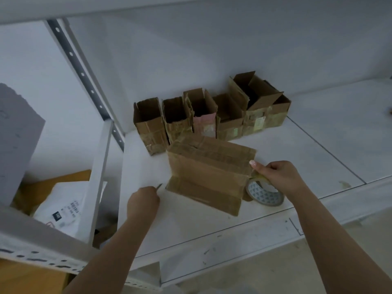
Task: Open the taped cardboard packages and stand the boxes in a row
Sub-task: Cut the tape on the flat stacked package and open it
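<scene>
A taped cardboard package stands on the white shelf in front of me, wrapped in brown tape. My right hand grips its right edge, thumb along the corner. My left hand is curled round a thin blade or cutter just left of the package's lower left corner, apart from it. Behind, several opened cardboard boxes stand upright in a row against the back wall, flaps up.
A roll of tape lies on the shelf under my right hand. A perforated metal upright bounds the shelf on the left. Beyond it, lower down, lie white mailer bags and a grey block.
</scene>
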Demonstrator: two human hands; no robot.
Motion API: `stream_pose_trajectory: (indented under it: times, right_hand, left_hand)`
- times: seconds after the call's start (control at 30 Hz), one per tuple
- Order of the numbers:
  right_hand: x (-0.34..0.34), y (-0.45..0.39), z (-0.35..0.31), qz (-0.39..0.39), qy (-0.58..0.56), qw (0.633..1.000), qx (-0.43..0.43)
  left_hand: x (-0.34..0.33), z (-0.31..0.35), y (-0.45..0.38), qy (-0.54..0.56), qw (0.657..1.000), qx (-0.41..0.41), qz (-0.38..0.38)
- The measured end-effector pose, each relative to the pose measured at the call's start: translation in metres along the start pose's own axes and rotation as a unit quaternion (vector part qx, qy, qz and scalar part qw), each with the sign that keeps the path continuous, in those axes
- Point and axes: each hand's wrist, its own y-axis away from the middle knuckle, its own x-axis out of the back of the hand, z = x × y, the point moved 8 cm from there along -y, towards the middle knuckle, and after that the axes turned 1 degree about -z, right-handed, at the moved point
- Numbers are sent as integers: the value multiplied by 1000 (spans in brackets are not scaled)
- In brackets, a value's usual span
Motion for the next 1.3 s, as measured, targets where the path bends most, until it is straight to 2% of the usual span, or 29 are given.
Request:
stream_pose_trajectory:
  times: [0.07,0.13,0.17,0.23,0.33,0.4,0.47,0.53,0.6,0.7,0.77,0.83,0.9,0.97,1.07,1.17,1.3]
  right_hand:
    - [-1,0,0,-5,0,1000,-2]
    - [-1,0,0,-9,-2,1000,-2]
    - [-1,0,-1,-14,-1,1000,-5]
    - [0,1,0,-29,-20,999,-15]
    - [5,4,0,-54,-73,995,-30]
    - [9,6,1,-88,-101,991,-29]
    - [13,8,7,-119,-144,982,-27]
    - [11,10,18,-155,-181,971,-29]
    - [9,13,25,-174,-192,966,-24]
    - [13,13,23,-161,-166,972,-26]
    - [17,8,24,-148,-108,982,-45]
    - [21,4,27,-123,10,990,-66]
    - [21,5,31,-112,81,987,-81]
    - [19,7,31,-123,82,986,-82]
    - [24,8,32,-125,13,990,-60]
    - [34,11,36,-91,-41,994,-47]
    - [38,18,31,-38,-55,997,-33]
  left_hand:
    - [30,7,7,99,990,-25,92]
    - [65,39,21,214,954,-110,180]
    - [80,62,27,261,932,-166,191]
    - [94,115,31,322,901,-255,137]
    - [93,196,28,340,875,-345,-10]
    - [79,234,25,361,854,-358,-109]
    - [54,252,15,364,852,-326,-186]
    - [32,255,5,352,864,-292,-208]
    - [23,253,-1,361,866,-286,-193]
    - [23,250,-2,373,860,-305,-169]
    - [25,250,-1,366,859,-319,-162]
    - [24,249,0,359,862,-319,-161]
    - [24,249,1,353,866,-311,-170]
    - [26,249,3,332,872,-310,-183]
    - [33,253,14,262,873,-351,-217]
    - [40,263,31,93,879,-410,-226]
    - [36,282,39,-98,879,-433,-173]
